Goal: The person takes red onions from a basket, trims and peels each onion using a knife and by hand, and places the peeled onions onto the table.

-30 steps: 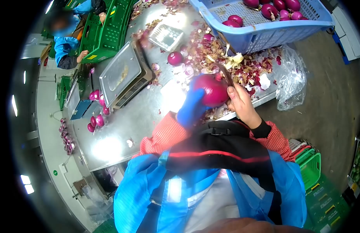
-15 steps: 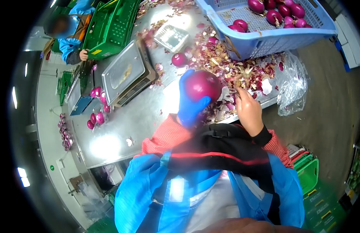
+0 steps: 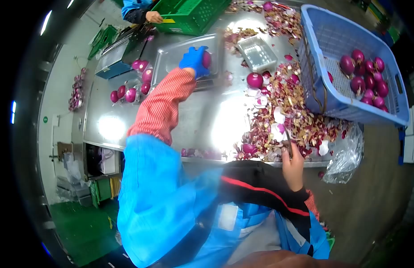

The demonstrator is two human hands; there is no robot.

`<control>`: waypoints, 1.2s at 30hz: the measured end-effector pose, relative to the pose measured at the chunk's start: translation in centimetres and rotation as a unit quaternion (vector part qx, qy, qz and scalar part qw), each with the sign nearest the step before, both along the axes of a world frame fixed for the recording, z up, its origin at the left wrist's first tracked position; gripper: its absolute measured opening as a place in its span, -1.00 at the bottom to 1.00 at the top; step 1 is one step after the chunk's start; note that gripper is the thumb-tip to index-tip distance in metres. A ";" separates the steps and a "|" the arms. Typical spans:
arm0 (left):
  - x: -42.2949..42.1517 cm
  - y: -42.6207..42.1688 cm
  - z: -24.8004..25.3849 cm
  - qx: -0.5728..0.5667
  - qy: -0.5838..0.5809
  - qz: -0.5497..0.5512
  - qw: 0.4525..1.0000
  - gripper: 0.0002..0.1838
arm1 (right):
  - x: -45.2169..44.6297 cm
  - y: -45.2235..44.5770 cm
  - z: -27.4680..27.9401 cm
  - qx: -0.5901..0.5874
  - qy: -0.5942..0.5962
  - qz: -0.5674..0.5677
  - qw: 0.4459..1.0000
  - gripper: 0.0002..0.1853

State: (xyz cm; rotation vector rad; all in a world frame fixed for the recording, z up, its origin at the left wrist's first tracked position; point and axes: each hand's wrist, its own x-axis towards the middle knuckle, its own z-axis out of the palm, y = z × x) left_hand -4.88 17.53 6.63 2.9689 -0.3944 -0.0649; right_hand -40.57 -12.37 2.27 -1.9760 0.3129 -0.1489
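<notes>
My left hand (image 3: 196, 61), in a blue glove, is stretched out over the metal tray of the scale (image 3: 166, 64). Its fingers curl round a red onion (image 3: 206, 60), partly hidden by the glove. My bare right hand (image 3: 293, 167) is closed on a small knife (image 3: 287, 139), its thin dark blade pointing up over the heap of onion skins (image 3: 287, 100). Another red onion (image 3: 255, 80) lies at the heap's left edge, below a clear plastic tray (image 3: 257, 53).
A blue basket (image 3: 345, 100) with several red onions stands at the right. Packed onions (image 3: 130, 94) lie left of the scale. At the far side, a co-worker's hand (image 3: 154, 17) touches a green crate (image 3: 184, 22). Clear plastic film (image 3: 345, 158) hangs off the table corner.
My left hand has carried the onion left and away from me to the scale. My right hand stays near the skins, and the knife now shows clearly. The view has shifted.
</notes>
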 end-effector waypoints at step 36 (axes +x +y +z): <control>-11.3 2.5 -7.5 -0.276 -0.244 -0.019 0.929 -0.18 | 2.9 5.6 0.2 -0.111 0.052 0.176 0.977 -0.77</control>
